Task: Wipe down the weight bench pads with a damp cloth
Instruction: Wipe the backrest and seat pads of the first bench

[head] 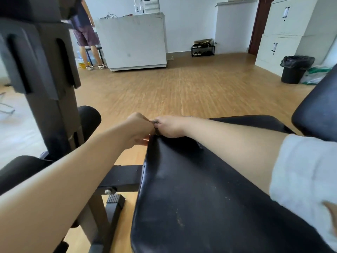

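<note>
Left hand (140,129) and right hand (168,127) meet at the far corner of the seat pad (200,198), each pinching a small dark cloth (156,130) bunched between them. Bunched so tightly, it could slip off the edge or wipe only a narrow strip.

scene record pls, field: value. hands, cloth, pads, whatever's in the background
left hand: at the seat pad's far corner, fingers curled, pinches the cloth
right hand: rests on that corner, pinches the same cloth
cloth: small, dark, mostly hidden between the hands
seat pad: black, pale specks on its surface
back pad: black, raised, at the right
foam roller: black, left of the seat pad
background: person standing by a white counter; black bin far right
</note>
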